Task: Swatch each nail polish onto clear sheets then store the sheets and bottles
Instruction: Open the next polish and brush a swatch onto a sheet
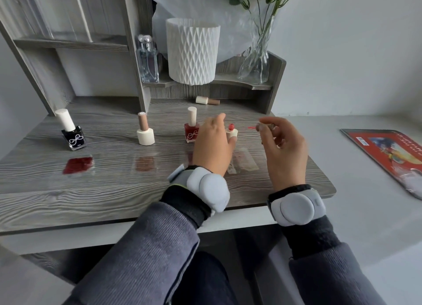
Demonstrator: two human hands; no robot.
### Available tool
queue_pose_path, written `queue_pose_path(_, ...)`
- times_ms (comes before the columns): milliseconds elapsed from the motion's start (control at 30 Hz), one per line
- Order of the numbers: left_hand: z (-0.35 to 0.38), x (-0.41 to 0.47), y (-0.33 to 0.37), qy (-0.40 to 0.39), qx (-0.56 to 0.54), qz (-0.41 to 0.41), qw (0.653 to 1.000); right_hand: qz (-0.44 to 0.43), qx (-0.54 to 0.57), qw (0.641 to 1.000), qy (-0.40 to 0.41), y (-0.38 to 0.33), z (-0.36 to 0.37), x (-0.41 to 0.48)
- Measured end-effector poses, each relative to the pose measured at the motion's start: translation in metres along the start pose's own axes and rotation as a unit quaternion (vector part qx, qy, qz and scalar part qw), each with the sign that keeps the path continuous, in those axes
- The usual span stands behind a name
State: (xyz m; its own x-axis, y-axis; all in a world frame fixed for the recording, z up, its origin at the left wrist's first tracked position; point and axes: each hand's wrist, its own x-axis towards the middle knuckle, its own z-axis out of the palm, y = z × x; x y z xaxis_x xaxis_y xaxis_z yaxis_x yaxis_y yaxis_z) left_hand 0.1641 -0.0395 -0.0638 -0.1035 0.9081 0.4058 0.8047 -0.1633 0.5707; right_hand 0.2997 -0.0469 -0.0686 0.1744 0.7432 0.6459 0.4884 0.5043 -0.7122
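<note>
The open bottle (232, 133) of coral-red polish stood right of the middle of the grey worktop (114, 197), about midway between front and back edges, and the left hand (213, 145) was curled round it with the thumb against its base. Just to its right, the right hand (283, 149) pinched the brush (252, 128) by its cap in bent fingers (274, 122), the red tip pointing at the bottle above a clear sheet (245, 163). Toward the left edge stood a red bottle (191, 131), a cream bottle (145, 133) and a black bottle (73, 137), with a dark-red swatch (78, 165) in front of the last.
</note>
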Motion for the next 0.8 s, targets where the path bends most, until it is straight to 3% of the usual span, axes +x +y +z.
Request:
queue_pose_path(167, 0.0077, 0.011, 0.0, -0.027, 0.071, -0.041, 0.996, 0.009, 0.028, 0.999, -0.015, -0.0017, 0.0001, 0.0008)
queue_pose_path(800, 0.0075, 0.0065, -0.0021, 0.067, 0.027, 0.057, 0.996, -0.023, -0.005, 0.999, -0.047, 0.0036, 0.0007, -0.0001)
